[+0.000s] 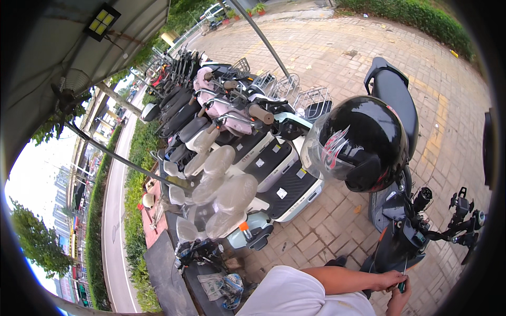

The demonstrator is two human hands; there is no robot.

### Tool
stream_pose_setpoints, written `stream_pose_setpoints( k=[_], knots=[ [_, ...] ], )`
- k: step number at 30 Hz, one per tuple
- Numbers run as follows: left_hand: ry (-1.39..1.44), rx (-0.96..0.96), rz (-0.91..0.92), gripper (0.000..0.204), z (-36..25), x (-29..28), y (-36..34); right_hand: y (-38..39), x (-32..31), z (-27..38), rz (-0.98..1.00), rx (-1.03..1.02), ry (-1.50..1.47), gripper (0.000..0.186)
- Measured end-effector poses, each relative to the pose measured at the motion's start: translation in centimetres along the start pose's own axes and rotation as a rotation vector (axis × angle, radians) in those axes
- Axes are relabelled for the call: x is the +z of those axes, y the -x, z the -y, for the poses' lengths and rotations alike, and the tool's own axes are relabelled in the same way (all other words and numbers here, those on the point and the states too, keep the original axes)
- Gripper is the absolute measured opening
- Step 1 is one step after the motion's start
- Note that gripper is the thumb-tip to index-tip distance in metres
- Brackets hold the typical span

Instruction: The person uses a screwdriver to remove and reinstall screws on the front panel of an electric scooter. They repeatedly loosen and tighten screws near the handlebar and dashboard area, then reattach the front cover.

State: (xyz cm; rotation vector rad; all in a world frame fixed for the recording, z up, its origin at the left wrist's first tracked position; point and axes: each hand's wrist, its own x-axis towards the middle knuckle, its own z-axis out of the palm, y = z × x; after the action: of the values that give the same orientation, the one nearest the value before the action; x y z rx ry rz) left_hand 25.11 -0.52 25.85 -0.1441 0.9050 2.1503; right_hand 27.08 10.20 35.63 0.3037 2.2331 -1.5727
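Observation:
My left hand [389, 280] reaches in from the lower edge, closed at the base of a slim screwdriver [402, 287] with a teal and dark handle. Its thin metal shaft points up toward the front body of a dark electric scooter [392, 245]. Just below, my right hand [398, 302] is also closed around the handle; its fingers are partly hidden. The scooter's handlebar [448, 231] and grips lie beyond my hands. A glossy black helmet [366, 142] with a clear visor sits over the scooter, in front of its black seat [395, 97].
Several scooters with plastic-wrapped seats [234, 192] and wire baskets [313, 100] stand in a row on the left. A bag [224, 289] lies on a dark ledge [168, 279]. A metal pole [261, 37] rises from the brick paving [327, 231]. A hedge [432, 21] runs behind.

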Motion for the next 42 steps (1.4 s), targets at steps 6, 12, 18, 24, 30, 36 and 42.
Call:
stream_pose_setpoints(
  k=[6,12,18,24,30,36,42],
  knots=[
    [-0.037,-0.062,-0.049,0.024,-2.7,0.0,2.1,1.3,0.6,2.4,-0.120,-0.032,0.060,0.045],
    [0.177,-0.014,-0.328,0.011,-4.5,-2.4,0.8,4.2,1.3,2.1,-0.170,-0.051,0.445,0.045],
    [0.178,-0.035,-0.388,0.005,-4.2,-2.1,0.6,4.3,2.6,-0.7,-0.290,-0.125,0.567,0.047],
    [0.117,-0.030,-0.405,0.009,-4.1,-2.5,0.3,4.1,2.6,-1.8,-0.302,-0.155,0.549,0.048],
    [0.144,-0.031,-0.435,0.003,-4.3,-2.3,0.4,3.9,2.6,-1.2,-0.283,-0.123,0.578,0.049],
    [0.188,-0.025,-0.417,0.009,-4.9,-2.0,0.5,3.6,2.5,-0.3,-0.197,-0.031,0.635,0.046],
    [0.347,-0.253,-0.027,0.035,-3.3,-1.7,3.0,2.4,1.7,0.3,-0.216,-0.008,0.194,0.043]
  ],
)
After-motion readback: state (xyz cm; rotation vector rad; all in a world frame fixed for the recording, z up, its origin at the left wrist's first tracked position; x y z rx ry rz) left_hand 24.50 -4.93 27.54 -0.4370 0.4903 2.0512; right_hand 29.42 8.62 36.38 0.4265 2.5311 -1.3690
